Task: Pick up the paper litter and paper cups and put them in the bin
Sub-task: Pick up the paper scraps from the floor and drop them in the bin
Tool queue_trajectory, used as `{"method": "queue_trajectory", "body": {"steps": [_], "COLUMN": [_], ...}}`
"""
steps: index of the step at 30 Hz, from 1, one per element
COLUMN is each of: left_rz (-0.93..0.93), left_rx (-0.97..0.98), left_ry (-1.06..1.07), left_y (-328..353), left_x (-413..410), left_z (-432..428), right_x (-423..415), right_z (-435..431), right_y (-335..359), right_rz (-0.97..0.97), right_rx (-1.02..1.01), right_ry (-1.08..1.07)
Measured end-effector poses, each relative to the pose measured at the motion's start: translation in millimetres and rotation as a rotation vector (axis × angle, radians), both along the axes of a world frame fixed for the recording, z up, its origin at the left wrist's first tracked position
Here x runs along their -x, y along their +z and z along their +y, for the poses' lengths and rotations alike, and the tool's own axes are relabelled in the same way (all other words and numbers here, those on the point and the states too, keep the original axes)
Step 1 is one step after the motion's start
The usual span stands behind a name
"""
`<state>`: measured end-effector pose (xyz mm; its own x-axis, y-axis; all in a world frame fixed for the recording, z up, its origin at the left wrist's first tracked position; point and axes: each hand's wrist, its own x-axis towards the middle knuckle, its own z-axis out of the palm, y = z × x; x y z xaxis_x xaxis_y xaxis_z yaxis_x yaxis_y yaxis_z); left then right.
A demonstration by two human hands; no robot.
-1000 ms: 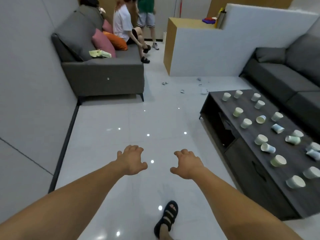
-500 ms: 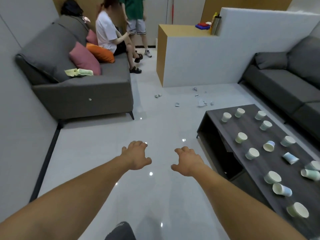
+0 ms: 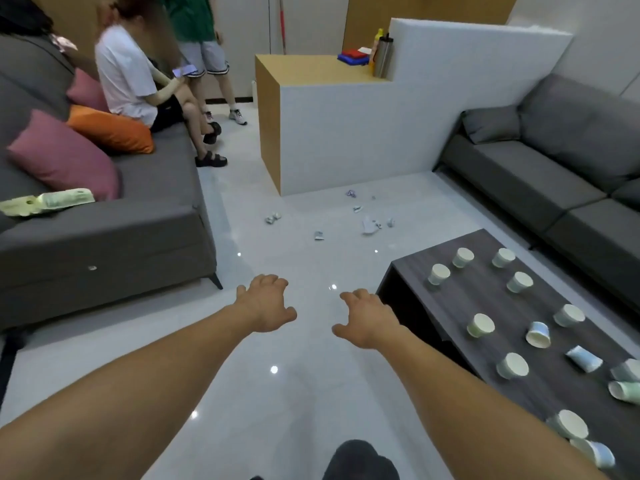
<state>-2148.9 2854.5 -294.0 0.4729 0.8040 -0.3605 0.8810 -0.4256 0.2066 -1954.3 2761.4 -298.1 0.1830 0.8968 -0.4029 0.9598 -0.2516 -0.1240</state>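
Paper cups (image 3: 480,325) on dark coffee table (image 3: 485,292), right: most upright, mouths up; a few tipped over, e.g. blue cup (image 3: 584,359), long axis roughly left-right. Paper litter (image 3: 369,226) scattered on floor, far centre. My left hand (image 3: 266,304) and right hand (image 3: 367,318) out ahead, palms down, fingers loosely curled, holding nothing.

Paper scraps (image 3: 369,226) on floor (image 3: 294,244): too small to identify. Cup (image 3: 627,393): cropped at right edge. Surface (image 3: 485,299): near end out of frame. Left sofa (image 3: 104,244), right sofa (image 3: 554,161): cropped. Dark shape (image 3: 360,460), bottom edge: unidentifiable.
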Motion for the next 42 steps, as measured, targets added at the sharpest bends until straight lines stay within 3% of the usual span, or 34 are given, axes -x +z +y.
{"method": "queue_trajectory", "body": {"steps": [7, 19, 36, 42], "left_rz": [0.022, -0.017, 0.034, 0.061], "left_rx": [0.037, 0.13, 0.312, 0.39], "left_ry": [-0.045, 0.111, 0.084, 0.162], "left_y": [-19.9, -28.2, -93.2, -139.9], "left_x": [-71.2, -170.3, -276.4, -320.5], "left_z": [137.0, 354.9, 701.3, 790.5], "right_x": [-70.8, -198.9, -310.4, -365.7], "right_z": [137.1, 379.8, 711.5, 820.0], "right_y": [-10.5, -16.8, -76.8, -133.6], "right_rz": [-0.013, -0.017, 0.025, 0.075], "right_rx": [0.031, 0.088, 0.23, 0.285], "right_ry": [-0.014, 0.051, 0.002, 0.061]}}
